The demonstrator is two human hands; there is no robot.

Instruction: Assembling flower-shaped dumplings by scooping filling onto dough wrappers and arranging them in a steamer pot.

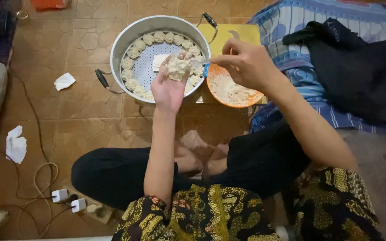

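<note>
My left hand (168, 87) is raised palm up over the steamer pot (126, 38), holding a dumpling wrapper heaped with pale filling (178, 66). My right hand (242, 60) pinches a small utensil (202, 62) whose tip rests on that filling. Under the right hand stands an orange bowl (246, 99) with more pale filling. Inside the pot, several shaped dumplings (132, 53) ring a perforated tray, with a loose white wrapper (159, 60) in its middle.
The pot sits on a tiled floor with black handles (102, 79) at its sides. Crumpled tissues (63, 81) (16, 145) lie to the left. Cables and white plugs (68, 200) sit at bottom left. A striped blanket with dark cloth (358, 67) fills the right.
</note>
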